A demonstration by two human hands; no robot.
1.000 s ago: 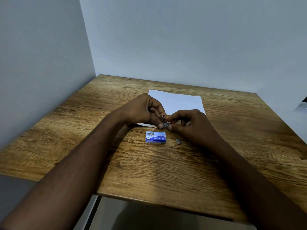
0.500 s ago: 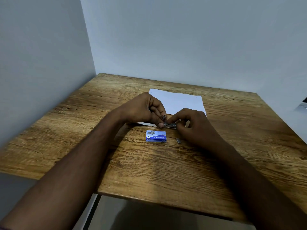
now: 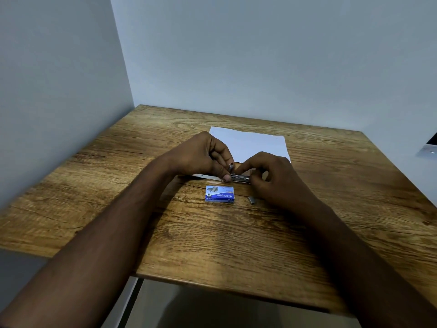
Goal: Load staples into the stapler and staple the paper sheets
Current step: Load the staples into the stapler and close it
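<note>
Just behind the staple box [image 3: 220,193], the left hand [image 3: 201,155] pinches one end of the small stapler [image 3: 240,178] with curled fingers while the right hand [image 3: 272,176] pinches its metal channel, where the staples should probably slide in flat and straight, with the paper sheets [image 3: 250,143] lying farther behind.

We barely see the stapler [image 3: 240,178]: the left hand [image 3: 201,157] and right hand [image 3: 274,176] cover most of it, plus the near edge of the paper sheets [image 3: 250,143]. The white thing [image 3: 429,147] at right is cut off.
</note>
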